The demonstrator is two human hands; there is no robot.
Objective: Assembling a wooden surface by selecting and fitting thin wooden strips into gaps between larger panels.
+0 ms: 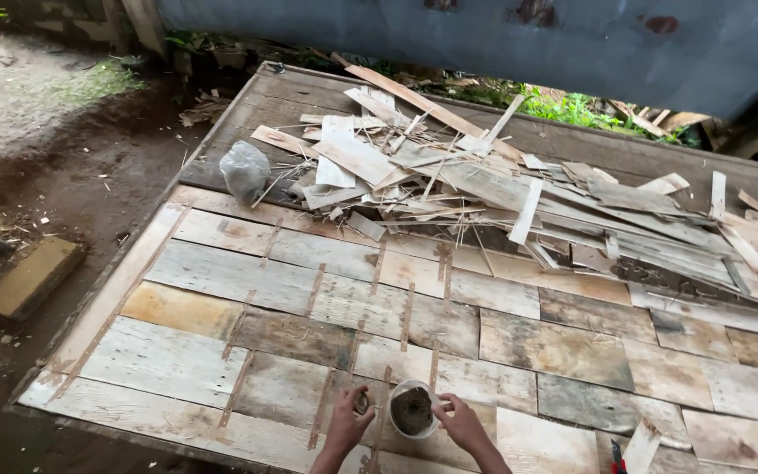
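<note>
- Fingers (363,405) of my left hand (348,428) pinch a small dark piece I cannot make out; those of my right hand (461,423) curl closed on the rim of a small white cup (413,409).
- Under both hands lies the table (221,276), a wide flat top pieced from thin wooden sheets, pale, grey and brown, with narrow strips over many seams.
- Across its far half sprawls a heap of veneer scraps (502,197), and a crumpled plastic bag (245,169) sits at the heap's left end.
- Bare dirt ground (54,167) runs along the left with a wooden block (30,277) on it; a grey metal sheet (449,39) stands beyond the table.
- At the table's near edge, between my hands, the cup stands upright, round, holding a dark brownish paste.
</note>
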